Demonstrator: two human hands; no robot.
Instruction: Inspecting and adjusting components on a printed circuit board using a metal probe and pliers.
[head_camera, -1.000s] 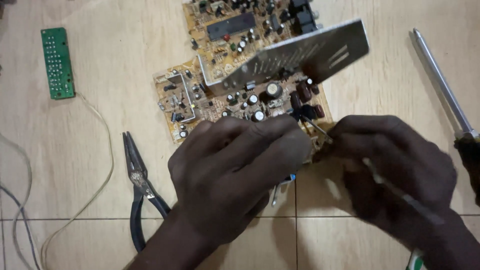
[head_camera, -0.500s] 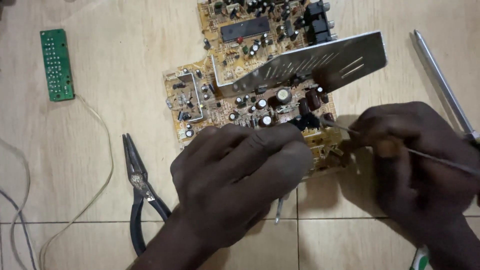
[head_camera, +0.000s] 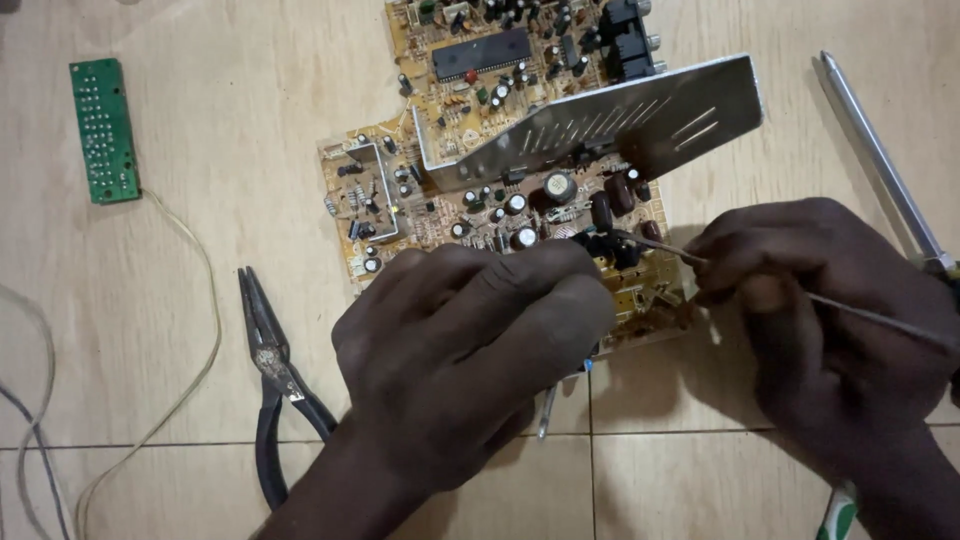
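Right now the left hand (head_camera: 470, 350) lies knuckles-up over the lower edge of the tan circuit board (head_camera: 520, 200) at frame centre, fingers curled down and pressing the board to the tiled floor (head_camera: 200, 200); whether they pinch anything beneath is hidden. The right hand (head_camera: 830, 320), at the right of the frame, has its fingers closed around a thin metal probe (head_camera: 660, 245) whose tip rests among the dark capacitors near the board's right edge.

To work well here, I judge the left hand should keep the board from rocking while the probe tip meets one lead only, held low and steady, clear of the neighbouring parts.

Hard to read: the exact joint under the tip, the probe's handle inside the fist, and a slim rod (head_camera: 548, 410) peeking out below the left hand. A perforated metal shield (head_camera: 620, 115) covers components behind it.
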